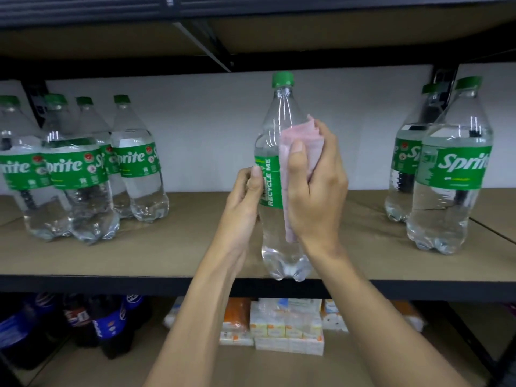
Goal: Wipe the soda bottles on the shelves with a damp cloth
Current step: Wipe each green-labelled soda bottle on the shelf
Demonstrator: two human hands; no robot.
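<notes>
**Sprite bottle in both my hands, pink cloth on its side**

I hold one clear Sprite bottle (269,188) upright in front of the middle shelf (195,233). Its base overlaps the shelf's dark front edge. The cap is green, the liquid inside is clear, and the green label is turned so that its white writing runs up the side: "RECYCLE ME". The brand name on this bottle faces away from me.

My left hand (245,196) grips the bottle at label height, with the thumb on the green band and the fingers curled round behind. My right hand (315,185) is closed on a folded pink cloth (303,132). The thumb pins the cloth against the bottle's right side, across the shoulder and the label. A strip of cloth hangs down below my palm along the bottle's lower half.

To the left, a cluster of the same bottles (75,169) stands on the brown board. Their labels show "Sprite" in white on green, partly cut off where the bottles overlap. To the right two more Sprite bottles (452,169) stand close together, and the nearer one shows the full word.

On the shelf below, at the left, stand dark cola bottles (106,325) with blue labels too blurred to read. Under my wrists is a stack of small white and orange boxes (287,328), and their print is too small to make out.
</notes>
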